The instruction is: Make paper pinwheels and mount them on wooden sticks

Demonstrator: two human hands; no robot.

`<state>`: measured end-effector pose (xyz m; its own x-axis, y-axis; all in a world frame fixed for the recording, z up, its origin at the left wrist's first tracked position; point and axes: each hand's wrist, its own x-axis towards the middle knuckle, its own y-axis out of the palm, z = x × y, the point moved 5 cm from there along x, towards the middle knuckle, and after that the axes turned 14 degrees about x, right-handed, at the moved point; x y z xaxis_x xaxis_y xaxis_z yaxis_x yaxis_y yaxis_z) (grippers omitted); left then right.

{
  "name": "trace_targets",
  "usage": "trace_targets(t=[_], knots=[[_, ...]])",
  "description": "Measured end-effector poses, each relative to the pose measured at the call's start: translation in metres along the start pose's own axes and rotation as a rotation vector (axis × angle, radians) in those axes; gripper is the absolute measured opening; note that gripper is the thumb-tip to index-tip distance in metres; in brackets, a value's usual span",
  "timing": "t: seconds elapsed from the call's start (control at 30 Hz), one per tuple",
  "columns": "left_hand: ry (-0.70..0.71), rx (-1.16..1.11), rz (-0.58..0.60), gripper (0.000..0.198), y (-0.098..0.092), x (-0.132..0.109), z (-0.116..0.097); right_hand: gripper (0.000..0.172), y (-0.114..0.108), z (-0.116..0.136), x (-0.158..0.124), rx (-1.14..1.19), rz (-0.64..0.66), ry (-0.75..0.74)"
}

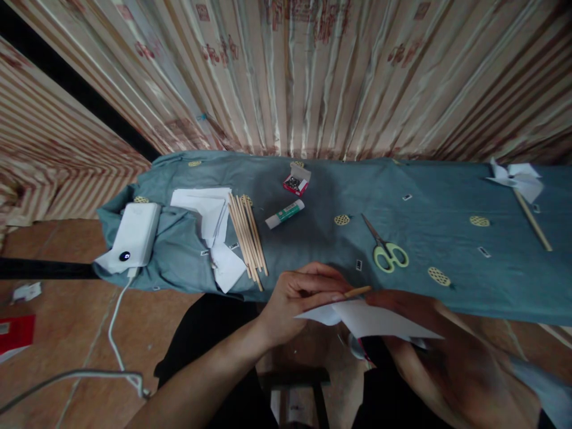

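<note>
One wooden stick [358,292], pinched in the left hand [304,295], meets a white paper pinwheel [379,322] gripped by the right hand [465,351], probably to steady both. They're at the near edge of the table [429,196].

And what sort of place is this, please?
Probably a room at home, used as a small craft corner: beige fabric curtains with reddish patterns hang behind a long blue-green patterned cloth, on which a white paper pinwheel with a wooden stick lies.
</note>
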<state>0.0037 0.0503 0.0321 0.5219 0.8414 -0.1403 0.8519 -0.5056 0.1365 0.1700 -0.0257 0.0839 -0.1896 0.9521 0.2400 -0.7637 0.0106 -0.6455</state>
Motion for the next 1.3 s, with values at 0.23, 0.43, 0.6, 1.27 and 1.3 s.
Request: trace_targets(t=[0.23,0.43,0.6,1.27,1.3], knots=[[0.007,0.013,0.003,0.02,0.001,0.0,-0.001,0.027,0.002,0.001,0.0,0.022,-0.031,0.048],[0.018,0.068,-0.016,0.02,0.0,0.001,-0.001,0.026,-0.004,-0.005,0.011,-0.007,0.034,-0.063],[0.021,0.083,-0.058,0.015,-0.002,0.0,0.001,0.023,-0.001,-0.011,0.011,0.022,-0.177,0.018],[-0.145,0.01,-0.329,0.021,0.002,-0.036,0.061,0.027,0.048,-0.038,0.03,0.535,-0.018,0.369],[-0.16,-0.001,-0.347,0.025,0.003,-0.04,0.069,0.025,0.052,-0.038,0.03,0.527,0.031,0.364]])
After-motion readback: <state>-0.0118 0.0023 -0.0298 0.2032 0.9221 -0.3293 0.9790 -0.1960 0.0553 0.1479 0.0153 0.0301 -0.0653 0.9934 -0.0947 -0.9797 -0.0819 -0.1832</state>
